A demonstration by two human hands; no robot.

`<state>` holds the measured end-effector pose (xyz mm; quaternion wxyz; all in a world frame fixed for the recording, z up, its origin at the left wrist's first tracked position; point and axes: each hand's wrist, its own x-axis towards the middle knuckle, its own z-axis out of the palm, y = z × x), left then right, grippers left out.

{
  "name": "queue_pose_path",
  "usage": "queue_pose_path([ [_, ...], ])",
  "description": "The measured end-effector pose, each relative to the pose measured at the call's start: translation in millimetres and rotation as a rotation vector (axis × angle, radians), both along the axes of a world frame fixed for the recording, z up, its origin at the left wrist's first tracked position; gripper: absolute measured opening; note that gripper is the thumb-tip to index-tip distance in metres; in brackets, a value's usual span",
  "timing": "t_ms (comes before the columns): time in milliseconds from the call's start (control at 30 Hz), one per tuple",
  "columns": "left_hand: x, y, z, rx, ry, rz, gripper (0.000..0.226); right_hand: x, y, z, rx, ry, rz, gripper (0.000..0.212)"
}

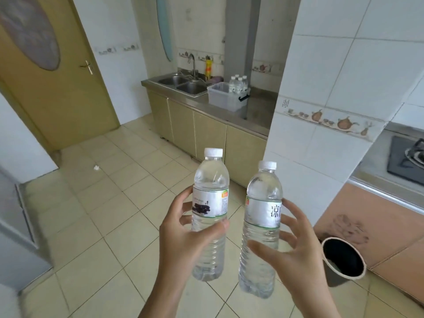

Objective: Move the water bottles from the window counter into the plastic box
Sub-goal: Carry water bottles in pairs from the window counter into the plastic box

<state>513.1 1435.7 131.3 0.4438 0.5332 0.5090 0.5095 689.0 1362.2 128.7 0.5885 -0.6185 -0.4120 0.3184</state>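
Observation:
I hold two clear water bottles with white caps upright in front of me, above the tiled floor. My left hand (181, 235) grips the left bottle (210, 203) around its label. My right hand (296, 246) grips the right bottle (261, 214) low on its body. Far ahead, a translucent plastic box (223, 98) with a black latch stands on the steel counter (259, 109) beside the sink. Several more bottles (238, 84) stand in its far right corner.
A double steel sink (183, 84) with a tap lies left of the box. A white tiled pillar (332, 92) rises on the right, with a gas hob (408, 159) behind it. A round black bin (343, 258) sits on the floor at my right. A yellow door (57, 92) stands at the left.

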Motion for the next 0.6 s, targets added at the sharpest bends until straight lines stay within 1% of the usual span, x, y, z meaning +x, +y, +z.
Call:
queue_pose_path([
  [267,14,135,-5,0.001,-0.031,0.009,0.075,17,149,0,0.008,-0.033,0.014,0.09],
  [600,72,337,-3,0.02,0.009,0.097,0.075,79,371,-3,0.063,-0.026,0.112,0.089],
])
